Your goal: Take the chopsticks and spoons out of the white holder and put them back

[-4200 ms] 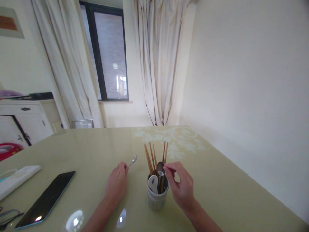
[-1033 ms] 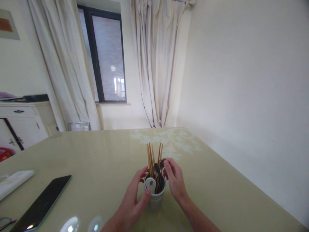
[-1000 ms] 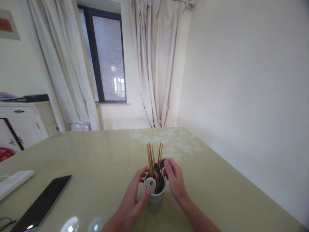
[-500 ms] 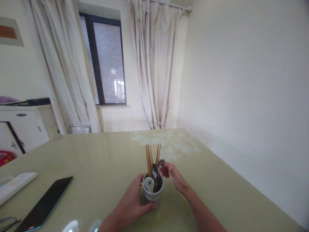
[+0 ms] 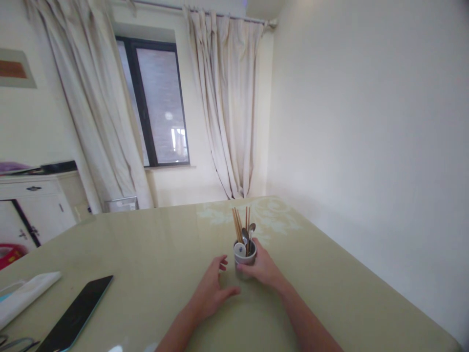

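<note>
A light-coloured utensil cup (image 5: 240, 266) stands upright on the table, with my right hand (image 5: 264, 266) wrapped round its right side and front. Several wooden chopsticks (image 5: 237, 222) lean up out of it. Two metal spoons (image 5: 245, 235) rise beside them, bowls upward. At the cup's front left shows a white ceramic spoon (image 5: 240, 250) with a small blue mark. My left hand (image 5: 214, 288) is just left of the cup, apart from it, fingers and thumb spread with nothing between them.
On the left of the glossy greenish table (image 5: 157, 259) lie a dark tablet-like slab (image 5: 75, 313), a white flat object (image 5: 27, 296) and a cable (image 5: 22, 343). A plain wall (image 5: 366, 146) runs along the right edge. A cabinet (image 5: 40, 200) stands beyond at the left.
The cup with its utensils has shifted away and slightly right. My left hand has let go of it, and my right hand has closed round it. The view has tilted up a little.
</note>
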Demonstrator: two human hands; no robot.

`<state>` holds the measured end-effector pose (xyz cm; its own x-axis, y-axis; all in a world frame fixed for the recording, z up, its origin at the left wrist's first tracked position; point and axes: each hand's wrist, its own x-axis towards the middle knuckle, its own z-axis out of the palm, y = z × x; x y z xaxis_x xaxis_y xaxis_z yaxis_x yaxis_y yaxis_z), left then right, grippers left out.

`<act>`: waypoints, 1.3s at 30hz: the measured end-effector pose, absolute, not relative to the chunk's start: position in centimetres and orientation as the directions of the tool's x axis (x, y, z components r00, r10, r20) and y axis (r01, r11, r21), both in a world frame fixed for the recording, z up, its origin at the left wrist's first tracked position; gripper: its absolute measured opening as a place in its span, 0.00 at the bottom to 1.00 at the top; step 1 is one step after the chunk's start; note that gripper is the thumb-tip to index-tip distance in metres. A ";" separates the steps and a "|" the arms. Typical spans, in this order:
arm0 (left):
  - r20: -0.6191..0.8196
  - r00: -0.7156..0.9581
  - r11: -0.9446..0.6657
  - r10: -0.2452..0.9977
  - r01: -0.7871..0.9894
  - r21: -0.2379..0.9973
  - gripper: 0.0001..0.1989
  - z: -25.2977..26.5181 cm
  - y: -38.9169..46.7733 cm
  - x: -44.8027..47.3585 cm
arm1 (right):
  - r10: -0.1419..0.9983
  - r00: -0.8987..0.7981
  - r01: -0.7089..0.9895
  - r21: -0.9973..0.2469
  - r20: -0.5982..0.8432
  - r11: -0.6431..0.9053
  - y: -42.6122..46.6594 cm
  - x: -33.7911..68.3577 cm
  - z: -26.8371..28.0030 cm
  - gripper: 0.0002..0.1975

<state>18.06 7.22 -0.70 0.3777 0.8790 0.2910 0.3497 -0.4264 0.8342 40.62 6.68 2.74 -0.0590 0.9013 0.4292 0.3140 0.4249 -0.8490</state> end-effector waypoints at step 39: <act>0.424 0.320 -0.512 0.847 0.284 0.810 0.18 -0.1 5.0 18.2 | 0.620 -0.222 0.472 -0.473 0.753 0.744 3.7 34.4 2.4 0.13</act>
